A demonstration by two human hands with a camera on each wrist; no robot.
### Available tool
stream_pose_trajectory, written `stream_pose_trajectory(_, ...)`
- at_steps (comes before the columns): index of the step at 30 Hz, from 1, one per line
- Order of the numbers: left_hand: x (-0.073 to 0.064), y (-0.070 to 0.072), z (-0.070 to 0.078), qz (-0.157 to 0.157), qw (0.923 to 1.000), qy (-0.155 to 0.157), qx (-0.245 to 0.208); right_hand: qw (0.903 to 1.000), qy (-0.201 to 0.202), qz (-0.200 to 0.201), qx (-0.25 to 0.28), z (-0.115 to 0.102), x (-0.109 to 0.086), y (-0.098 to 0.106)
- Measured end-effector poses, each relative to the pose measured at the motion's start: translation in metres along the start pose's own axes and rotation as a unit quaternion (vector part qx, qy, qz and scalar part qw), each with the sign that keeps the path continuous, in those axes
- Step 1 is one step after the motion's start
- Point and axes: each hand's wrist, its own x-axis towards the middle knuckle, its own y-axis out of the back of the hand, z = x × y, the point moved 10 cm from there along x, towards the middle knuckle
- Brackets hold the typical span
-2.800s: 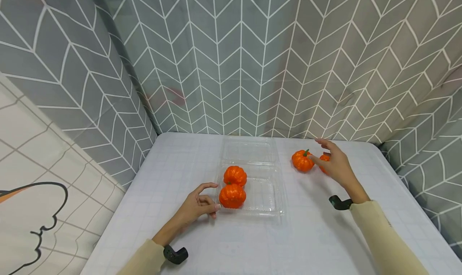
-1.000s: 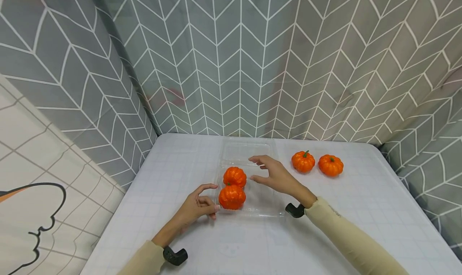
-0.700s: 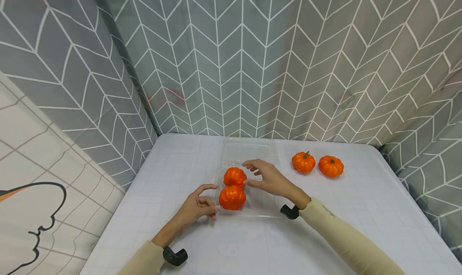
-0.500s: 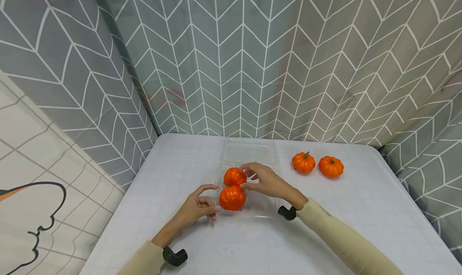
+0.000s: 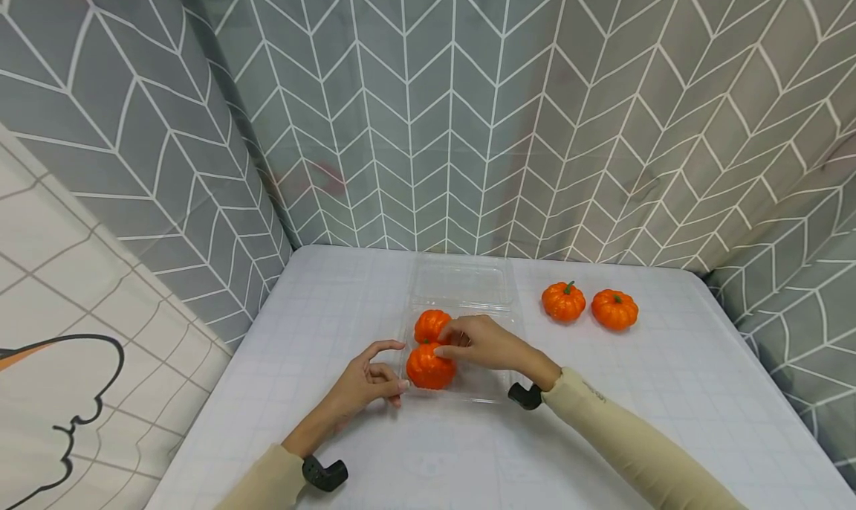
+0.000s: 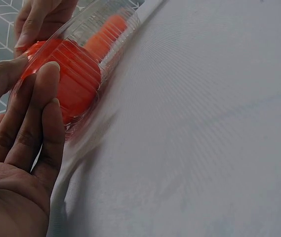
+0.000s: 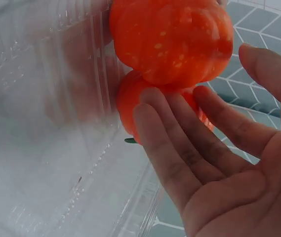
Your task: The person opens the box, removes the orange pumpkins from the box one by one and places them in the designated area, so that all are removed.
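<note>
Whitish table [image 5: 428,450], two pumpkins [image 5: 564,302] [image 5: 614,310] aside; front pumpkin [image 5: 428,369] between left hand [image 5: 364,383] and right hand [image 5: 487,343], both unclenched.

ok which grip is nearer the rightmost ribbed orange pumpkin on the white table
Right: the right grip is over the clear plastic container, left of the rightmost ribbed orange pumpkin; the left grip is farther left, at the container's left edge.

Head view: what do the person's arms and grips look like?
Left sleeve and right sleeve: long, pale beige; small unreadable dark mark on the right. Left camera and right camera: black, bent, wrist-worn. Left grip and right grip: no gloves. No cables visible.
</note>
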Motion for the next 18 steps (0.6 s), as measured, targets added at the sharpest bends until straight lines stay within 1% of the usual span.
stream_pose_trajectory(4,0.000,0.000,0.000,0.000,1.0000,-0.004,0.002,0.9998,-0.007,-0.020,-0.007,-0.001,0.000,-0.006)
stream_pose_trajectory(8,-0.001,0.000,0.001,0.001,1.0000,-0.004,0.005,0.9988,-0.026,-0.042,0.000,0.000,0.000,-0.013)
stream_pose_trajectory(13,-0.001,0.000,0.001,0.003,0.9999,-0.004,0.010,0.9932,-0.072,-0.076,0.051,0.009,0.000,-0.027)
stream_pose_trajectory(15,0.000,0.000,0.001,0.003,0.9999,-0.003,0.011,0.9901,-0.091,-0.078,0.074,0.013,-0.001,-0.032)
stream_pose_trajectory(18,0.000,0.000,0.001,0.004,0.9999,-0.001,0.013,0.9877,-0.103,-0.069,0.096,0.016,-0.001,-0.035)
